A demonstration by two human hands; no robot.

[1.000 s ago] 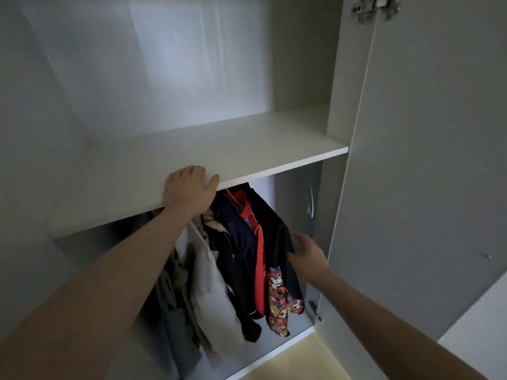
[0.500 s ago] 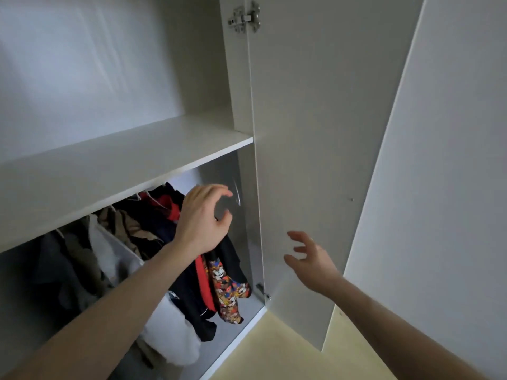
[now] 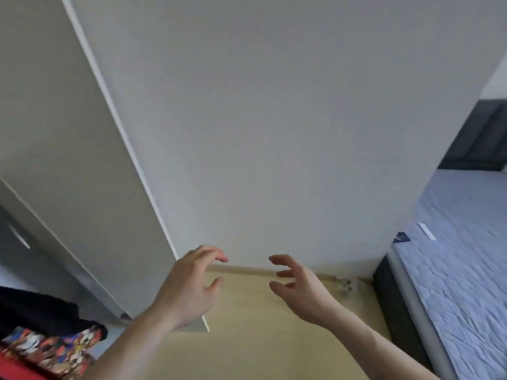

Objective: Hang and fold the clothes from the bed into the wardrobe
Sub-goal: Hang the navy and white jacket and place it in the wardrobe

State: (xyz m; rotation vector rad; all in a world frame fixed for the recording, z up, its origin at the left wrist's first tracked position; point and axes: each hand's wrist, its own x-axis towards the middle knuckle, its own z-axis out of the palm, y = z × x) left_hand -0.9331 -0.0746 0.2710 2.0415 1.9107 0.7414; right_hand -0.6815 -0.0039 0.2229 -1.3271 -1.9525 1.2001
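Note:
My left hand (image 3: 189, 286) and my right hand (image 3: 299, 286) hover side by side in front of a plain wall, fingers loosely curled, holding nothing. The open white wardrobe door (image 3: 68, 165) stands at the left, its lower corner just behind my left wrist. Hanging clothes (image 3: 49, 344) show at the bottom left: a dark garment with a colourful patterned hem and a red strip. The bed (image 3: 461, 259), covered by a pale blue quilted sheet, lies at the right; no clothes show on the part in view.
A grey-white wall (image 3: 274, 133) fills the middle. Light wooden floor (image 3: 260, 338) runs below my hands to the bed's dark frame (image 3: 389, 303). A dark headboard (image 3: 482, 135) stands at the far right. Small debris (image 3: 345, 286) sits by the skirting.
The view has swung right, away from the wardrobe interior toward the wall and bed. My left hand left the shelf and came down beside my right hand; both stay empty.

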